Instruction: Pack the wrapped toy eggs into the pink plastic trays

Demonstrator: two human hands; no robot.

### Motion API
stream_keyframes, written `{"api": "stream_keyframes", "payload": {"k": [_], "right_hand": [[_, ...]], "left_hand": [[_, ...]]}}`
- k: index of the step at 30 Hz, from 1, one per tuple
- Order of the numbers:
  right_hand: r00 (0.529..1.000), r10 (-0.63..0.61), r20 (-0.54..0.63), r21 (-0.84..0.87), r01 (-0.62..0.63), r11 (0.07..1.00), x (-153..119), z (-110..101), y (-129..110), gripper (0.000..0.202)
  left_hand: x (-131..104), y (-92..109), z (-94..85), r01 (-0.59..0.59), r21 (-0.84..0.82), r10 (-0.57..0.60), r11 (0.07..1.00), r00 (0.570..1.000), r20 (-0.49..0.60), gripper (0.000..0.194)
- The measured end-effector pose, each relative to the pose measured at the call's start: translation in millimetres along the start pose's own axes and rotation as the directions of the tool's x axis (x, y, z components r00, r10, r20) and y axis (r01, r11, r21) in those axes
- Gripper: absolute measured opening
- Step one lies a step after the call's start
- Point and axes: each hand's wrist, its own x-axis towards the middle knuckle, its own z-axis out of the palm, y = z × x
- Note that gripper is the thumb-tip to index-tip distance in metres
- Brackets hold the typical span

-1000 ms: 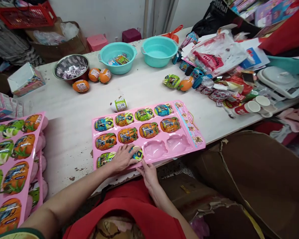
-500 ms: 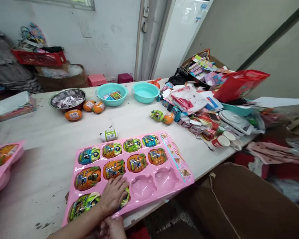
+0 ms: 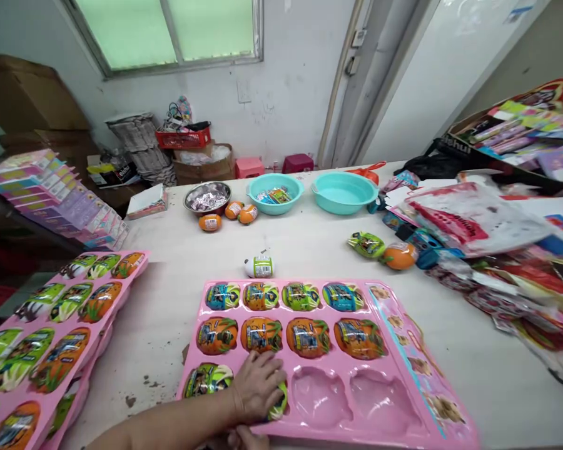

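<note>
In front of me lies a pink moulded plastic tray (image 3: 333, 364) holding rows of egg-shaped toys in printed wrap, such as an orange one (image 3: 263, 335) and a blue one (image 3: 343, 297). My left hand (image 3: 258, 384) rests with fingers outstretched on a green egg-shaped toy (image 3: 278, 405) in the front row, covering most of it. To its left sits another green one (image 3: 207, 379); to its right are two bare hollows. At the tray's near edge, my right hand (image 3: 248, 439) is partly cut off, its visible fingers bent. A white-and-green egg-shaped toy (image 3: 259, 267) lies behind the tray.
More filled pink trays (image 3: 106, 328) are stacked at left. Farther back stand a metal bowl (image 3: 186, 201) and turquoise basins (image 3: 344, 192), with orange egg-shaped toys (image 3: 210, 222) nearby. Bags (image 3: 473, 215) and packets clutter the right side. Boxes (image 3: 75, 200) are piled at far left.
The view has swung left and up, bringing the window and more left-hand trays into sight. My left hand remains on the same green toy; less of my right hand shows.
</note>
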Motion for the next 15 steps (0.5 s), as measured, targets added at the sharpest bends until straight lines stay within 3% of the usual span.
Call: {"api": "stream_keyframes", "payload": {"k": [2, 5, 7, 9, 10, 11, 12, 15], "right_hand": [[0.992, 0.122, -0.005, 0.035, -0.122, 0.992, -21.8, -18.7, 13.7, 0.045], [0.976, 0.216, 0.027, 0.04, -0.217, 0.975, -50.5, -47.0, 17.2, 0.048], [0.985, 0.172, -0.001, -0.007, -0.172, 0.985, -67.5, -66.5, 10.8, 0.049], [0.985, 0.129, -0.118, -0.001, -0.13, 0.991, -86.2, -85.7, 2.7, 0.053], [0.974, 0.115, -0.197, 0.029, -0.111, 0.993, -96.3, -94.4, -1.2, 0.055], [0.955, 0.105, -0.278, 0.063, -0.091, 0.994, -106.7, -102.2, -4.9, 0.056], [0.932, 0.095, -0.35, 0.089, -0.068, 0.994, -116.8, -108.8, -8.6, 0.058], [0.875, 0.02, -0.484, 0.116, 0.042, 0.992, -140.2, -118.9, -23.8, 0.06]], "left_hand": [[-1.4, -0.8, -2.8, -0.005, -0.036, 0.005, 0.999, 1.0, 0.013, 0.042], [18.9, -14.0, -25.9, -0.003, -0.103, -0.006, 0.995, 0.995, -0.095, 0.043], [54.5, -34.2, -57.4, 0.061, -0.101, -0.08, 0.993, 0.978, -0.195, 0.04], [104.5, -62.2, -94.3, 0.229, -0.03, -0.23, 0.973, 0.95, -0.209, 0.041], [131.8, -77.9, -110.7, 0.351, 0.021, -0.34, 0.936, 0.92, -0.192, 0.046], [158.7, -93.7, -123.9, 0.428, 0.064, -0.421, 0.901, 0.901, -0.106, 0.056], [183.5, -108.7, -133.3, 0.466, 0.091, -0.47, 0.88, 0.882, 0.03, 0.068], [236.9, -139.0, -143.8, 0.494, 0.092, -0.501, 0.864, 0.832, 0.236, 0.084]]}}
